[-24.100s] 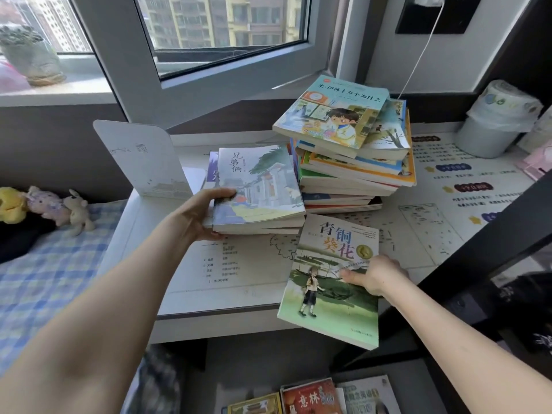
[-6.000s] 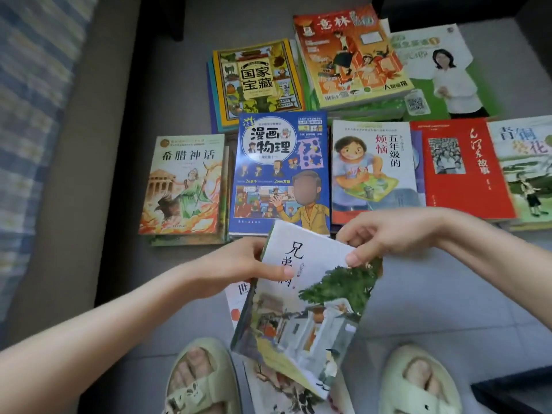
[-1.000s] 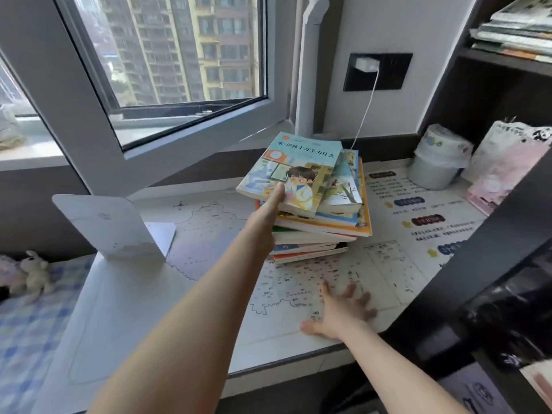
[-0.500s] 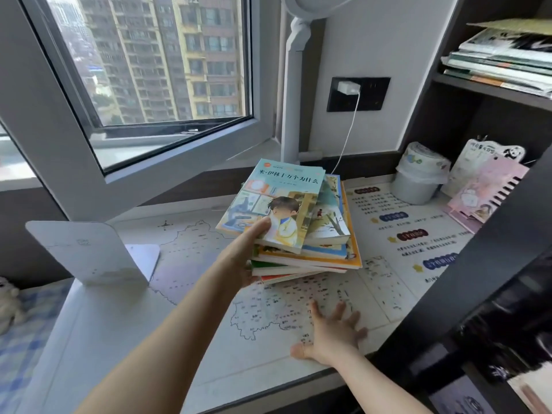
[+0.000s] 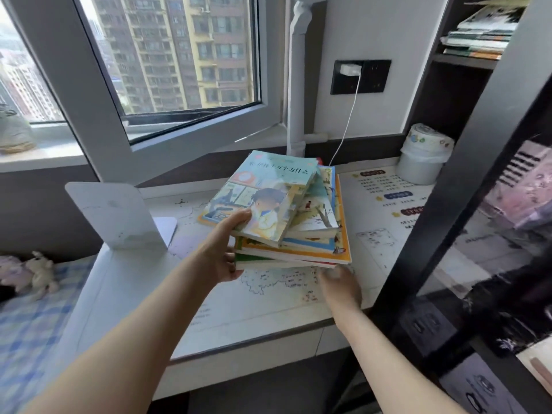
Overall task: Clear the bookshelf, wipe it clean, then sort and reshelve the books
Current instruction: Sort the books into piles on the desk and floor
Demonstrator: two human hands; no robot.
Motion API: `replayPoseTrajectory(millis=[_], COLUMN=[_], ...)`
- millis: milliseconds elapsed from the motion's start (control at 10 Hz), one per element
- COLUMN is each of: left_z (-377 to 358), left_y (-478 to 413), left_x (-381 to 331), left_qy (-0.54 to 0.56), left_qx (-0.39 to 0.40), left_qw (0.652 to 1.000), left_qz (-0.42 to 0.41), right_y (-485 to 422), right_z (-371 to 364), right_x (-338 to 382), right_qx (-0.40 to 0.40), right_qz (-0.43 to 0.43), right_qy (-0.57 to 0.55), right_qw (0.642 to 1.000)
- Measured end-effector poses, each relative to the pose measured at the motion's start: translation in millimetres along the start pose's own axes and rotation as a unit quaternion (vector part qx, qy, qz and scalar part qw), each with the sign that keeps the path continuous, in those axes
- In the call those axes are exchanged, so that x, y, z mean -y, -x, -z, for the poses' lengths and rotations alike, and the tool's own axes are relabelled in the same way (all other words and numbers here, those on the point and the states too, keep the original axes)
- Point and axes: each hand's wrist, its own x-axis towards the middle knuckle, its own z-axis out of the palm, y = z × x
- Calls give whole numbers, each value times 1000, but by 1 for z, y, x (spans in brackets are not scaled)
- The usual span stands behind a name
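Observation:
A stack of several children's books (image 5: 301, 222) stands on the white desk (image 5: 125, 294), its top book pale green with a cartoon boy on the cover. My left hand (image 5: 227, 249) grips the stack's near left edge, thumb on the top cover and fingers under the lower books. My right hand (image 5: 340, 285) reaches in below the stack's near right corner; it is blurred and its fingertips are hidden by the books. The stack's near edge looks lifted off the desk.
A white bookend (image 5: 116, 216) stands on the desk's left. A white lidded bin (image 5: 424, 156) sits at the back right. A dark shelf frame (image 5: 466, 174) rises on the right, with more books (image 5: 484, 34) on its upper shelf. A white lamp post (image 5: 295, 85) stands behind the stack.
My right hand has left the desk, where it lay flat, and moved up to the stack's right corner. My left hand has closed on the stack's left edge. The stack has tipped toward me.

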Motion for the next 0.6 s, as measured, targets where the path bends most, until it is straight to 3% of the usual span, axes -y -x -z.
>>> replayPoseTrajectory(millis=[100,200,300,400,600], left_z=[15,28,39,49,74], left_y=[10,25,44,63,115], left_x=[10,31,61,93,157], left_qy=[18,0,-36,-58,-85], left_qx=[-13,0,4,6,7], left_qw=[999,999,998,996,991], left_qz=[-27,-44,-56,-73,-104], right_y=[12,15,25,47,123], right_z=[17,30,34,31,14], right_x=[6,10,10,-3,-76], right_qx=[215,374,396,373,421], right_qz=[-104,-24,0,-3,-46], right_qy=[-589,-513,-386,-374,-433], right_qw=[772,773,833,849,796])
